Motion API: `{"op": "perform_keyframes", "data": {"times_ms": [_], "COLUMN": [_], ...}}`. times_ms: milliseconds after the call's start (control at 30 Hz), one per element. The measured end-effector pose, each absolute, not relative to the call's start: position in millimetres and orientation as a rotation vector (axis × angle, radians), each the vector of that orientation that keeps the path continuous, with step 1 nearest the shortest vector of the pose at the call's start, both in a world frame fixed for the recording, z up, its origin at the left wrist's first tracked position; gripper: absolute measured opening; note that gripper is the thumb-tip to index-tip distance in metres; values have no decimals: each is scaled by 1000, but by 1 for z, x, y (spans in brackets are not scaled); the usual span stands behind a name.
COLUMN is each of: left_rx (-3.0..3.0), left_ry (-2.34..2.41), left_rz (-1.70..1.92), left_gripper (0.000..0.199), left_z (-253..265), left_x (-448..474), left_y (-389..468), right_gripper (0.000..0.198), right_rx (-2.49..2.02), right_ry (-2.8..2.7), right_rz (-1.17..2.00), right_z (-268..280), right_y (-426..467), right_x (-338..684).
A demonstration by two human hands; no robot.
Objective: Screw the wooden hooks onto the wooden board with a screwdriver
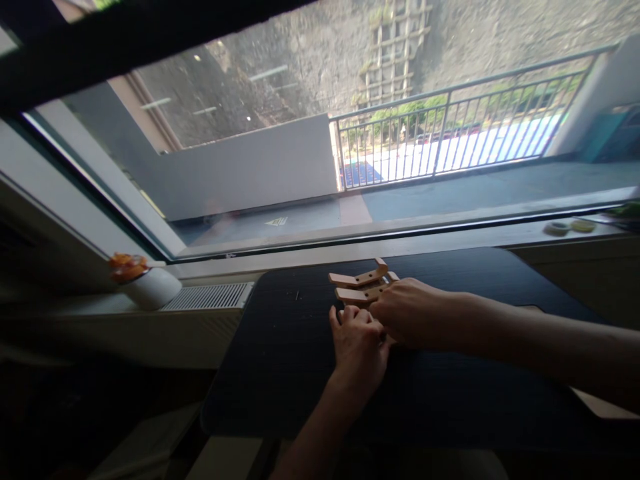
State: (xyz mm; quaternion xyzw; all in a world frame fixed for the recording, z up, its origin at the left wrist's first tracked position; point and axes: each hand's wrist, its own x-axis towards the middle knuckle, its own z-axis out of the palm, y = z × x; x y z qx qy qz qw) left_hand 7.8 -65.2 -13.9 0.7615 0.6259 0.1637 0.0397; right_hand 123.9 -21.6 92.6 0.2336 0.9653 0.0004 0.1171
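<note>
A small pale wooden assembly (360,295) rests on the dark table, with angled strips and dark round holes along their sides. My left hand (357,337) is curled over its near side, fingers bent and closed against the wood. Right beside it, my right hand (405,310) forms a closed fist at the assembly's right end. What sits inside that fist is hidden, and the hands cover the nearer part of the wood. A few tiny dark bits (298,295) lie on the table to the left; one looks like a thin screw or pin.
The dark table (270,373) has rounded corners and stands against a window sill. A white pot with orange flowers (150,287) leans beside a vent grille (207,297). Two small round objects (570,227) sit on the right sill. A pale flat board (603,404) lies under my right forearm.
</note>
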Motion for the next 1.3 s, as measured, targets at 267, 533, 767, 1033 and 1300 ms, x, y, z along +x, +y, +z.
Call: {"op": "perform_keyframes", "data": {"times_ms": [267,533,767,1033,1300], "left_rx": [2332,2298,2304,2309,2307], "left_ry": [1912,1899,1916,1927,1925], "left_rz": [524,541,542,551,531], "left_gripper": [4,5,12,16,17], "left_z": [-14,-14,-15,-14,-12], "left_x": [8,8,8,9,9], "left_y": [-66,-67,-65,-65,-65], "right_gripper": [19,18,15,24,23], "right_rx": [858,811,832,747,767], "right_ry": [2689,2712,2711,2837,2751], "right_rz": [-7,18,150,63,93], "right_z": [105,102,98,92,90], "right_y": [-27,-28,-31,-28,-23], "right_x": [122,120,121,122,117]}}
